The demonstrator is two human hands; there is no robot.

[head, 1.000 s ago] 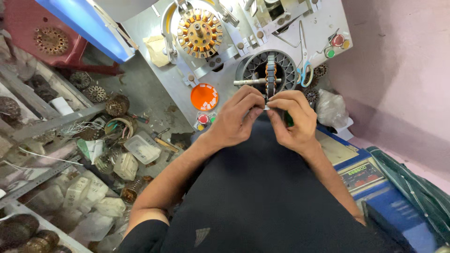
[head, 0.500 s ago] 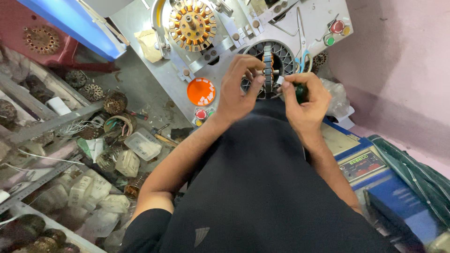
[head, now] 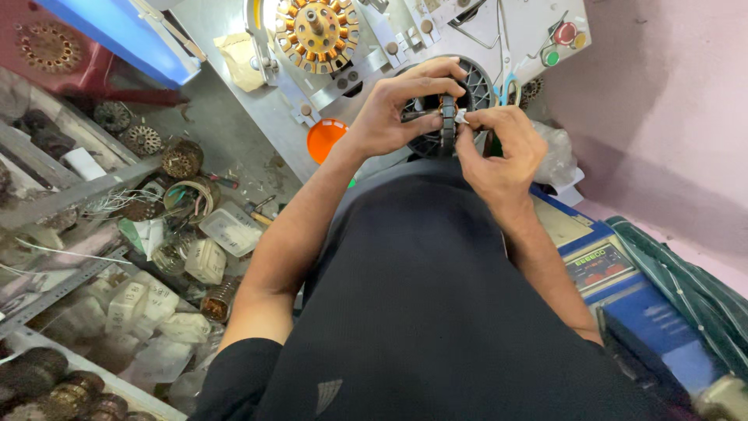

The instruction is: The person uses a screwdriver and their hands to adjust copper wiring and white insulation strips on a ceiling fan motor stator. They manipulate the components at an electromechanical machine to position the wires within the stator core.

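Both hands now higher than 0.5 s ago: left hand (head: 397, 109) and right hand (head: 499, 152) pinch-closed on black ribbed plastic stator ring (head: 447, 125), right of round orange button (head: 325, 139).

A motor-winding workshop is shown by a copper-wound stator (head: 316, 33) mounted on a grey machine panel (head: 538, 19) and wound coils (head: 181, 159) heaped on metal shelving (head: 74, 191).
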